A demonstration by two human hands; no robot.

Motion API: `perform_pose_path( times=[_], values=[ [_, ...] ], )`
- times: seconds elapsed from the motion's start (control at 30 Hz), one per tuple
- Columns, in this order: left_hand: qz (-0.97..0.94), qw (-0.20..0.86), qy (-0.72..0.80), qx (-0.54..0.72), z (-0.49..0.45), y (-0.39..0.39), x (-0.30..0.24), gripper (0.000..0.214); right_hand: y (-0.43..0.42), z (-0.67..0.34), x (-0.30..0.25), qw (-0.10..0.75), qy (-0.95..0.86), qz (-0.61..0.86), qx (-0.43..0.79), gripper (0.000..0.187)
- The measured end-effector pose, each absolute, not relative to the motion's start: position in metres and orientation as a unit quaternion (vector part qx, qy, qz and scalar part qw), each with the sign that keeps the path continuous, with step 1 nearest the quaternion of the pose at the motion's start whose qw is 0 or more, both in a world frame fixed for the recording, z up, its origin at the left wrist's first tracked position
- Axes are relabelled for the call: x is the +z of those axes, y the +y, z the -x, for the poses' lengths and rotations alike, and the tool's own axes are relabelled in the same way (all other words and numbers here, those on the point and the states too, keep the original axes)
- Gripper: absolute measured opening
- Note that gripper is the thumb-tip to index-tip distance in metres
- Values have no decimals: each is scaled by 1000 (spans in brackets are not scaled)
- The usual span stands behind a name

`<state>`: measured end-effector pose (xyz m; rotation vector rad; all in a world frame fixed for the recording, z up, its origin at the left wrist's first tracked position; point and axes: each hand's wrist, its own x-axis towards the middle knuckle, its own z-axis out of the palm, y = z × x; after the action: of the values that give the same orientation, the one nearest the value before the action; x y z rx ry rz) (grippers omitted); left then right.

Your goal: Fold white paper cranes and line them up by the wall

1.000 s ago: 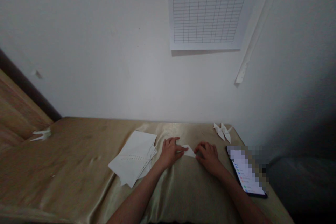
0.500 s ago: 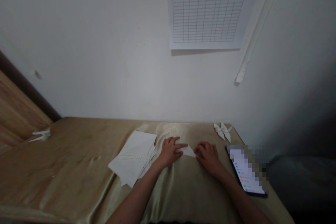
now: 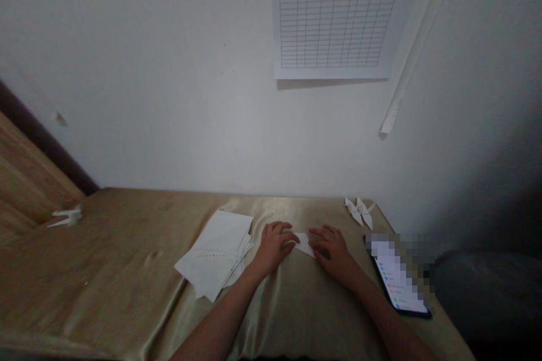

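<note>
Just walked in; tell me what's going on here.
A person's left hand and right hand are at opposite ends of a small white paper lying on a gold cloth. The grip is too small to make out. White sheets lie piled to the left; folded paper shapes and a lit phone lie to the right.

A small, angular white paper (image 3: 304, 245) lies on the counter (image 3: 296, 304) between the left hand (image 3: 273, 245) and right hand (image 3: 335, 252), its left end partly covered.
</note>
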<state>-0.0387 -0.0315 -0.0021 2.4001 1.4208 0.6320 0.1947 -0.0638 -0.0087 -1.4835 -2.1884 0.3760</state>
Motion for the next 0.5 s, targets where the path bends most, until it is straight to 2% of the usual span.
perform_pose_path(
  times=[0.2,0.5],
  values=[
    [-824,134,505,221,36,-31,-5,23,-68,-193,-4,248,-800,516,180,19],
    [-807,140,528,224,29,-34,0,16,-61,-188,-10,282,-798,507,164,30]
  ],
)
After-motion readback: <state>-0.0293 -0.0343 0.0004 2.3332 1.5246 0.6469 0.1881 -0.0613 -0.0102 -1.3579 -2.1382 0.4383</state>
